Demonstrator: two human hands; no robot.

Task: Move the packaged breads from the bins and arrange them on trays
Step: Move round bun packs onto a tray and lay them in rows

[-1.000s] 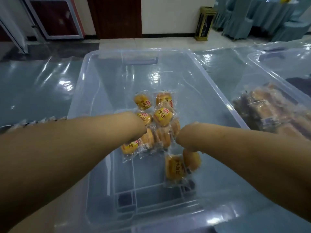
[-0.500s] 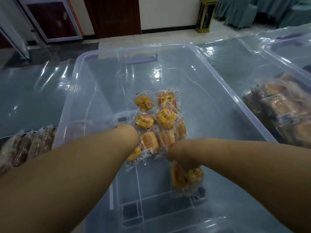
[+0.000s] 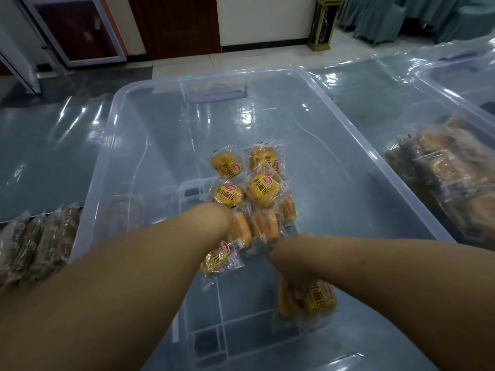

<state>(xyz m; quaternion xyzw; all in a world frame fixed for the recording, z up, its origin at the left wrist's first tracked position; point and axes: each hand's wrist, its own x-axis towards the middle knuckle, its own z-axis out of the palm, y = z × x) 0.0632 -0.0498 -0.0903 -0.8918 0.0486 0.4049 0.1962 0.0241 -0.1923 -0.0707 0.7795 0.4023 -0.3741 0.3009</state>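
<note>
Packaged breads (image 3: pixel 262 190) lie in a loose cluster on the floor of the big clear bin (image 3: pixel 160 156) straight in front of me, about mid-bin. They are small golden-yellow buns, each sealed in clear film with a yellow label, a red badge and dark characters. The four at the far side lie flat, labels up. The ones nearer me stand on edge, side by side, their long sides running away from me.

From my seat I see the left hand (image 3: pixel 218 218) reaching down at the near edge of the cluster, above one bun lying label-up. The forearm hides its fingers, so I cannot tell whether they are spread or pinching. The right hand (image 3: pixel 290 266) is at the near right, fingers curled round two packs that sit just under it, lengthwise toward me and apart from the cluster.

The bin stands on a table (image 3: pixel 40 145) covered in glossy, wrinkled teal sheeting. A second clear bin (image 3: pixel 401 108) to the right holds stacked brown breads (image 3: pixel 442 170). More brown packs stand in a row on a tray (image 3: pixel 40 242) at the left. Beyond are a pale tiled floor, a dark wooden door (image 3: pixel 176 22), a black-and-gold stand (image 3: pixel 321 22) and draped chairs (image 3: pixel 401 17).
</note>
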